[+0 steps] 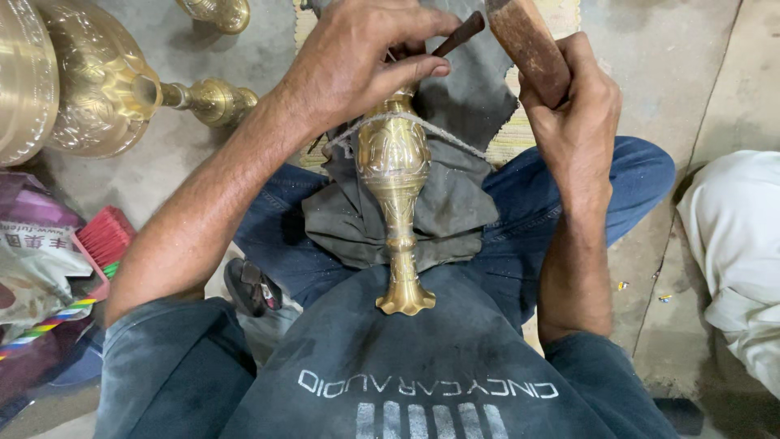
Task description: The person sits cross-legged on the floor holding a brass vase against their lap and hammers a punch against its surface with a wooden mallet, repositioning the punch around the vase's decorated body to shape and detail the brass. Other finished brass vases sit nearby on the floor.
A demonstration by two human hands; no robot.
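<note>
Left hand (366,61) pinches a thin dark chisel (460,34) between thumb and fingertips, right above the brass vase (394,175) lying on a grey cloth (455,203) in the lap; right hand (573,114) is clenched around a wooden mallet handle (528,45), just beside the chisel's top end

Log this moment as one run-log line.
left hand: holds chisel on brass vase | right hand: grips mallet | vase: on cloth in lap, cord around it
</note>
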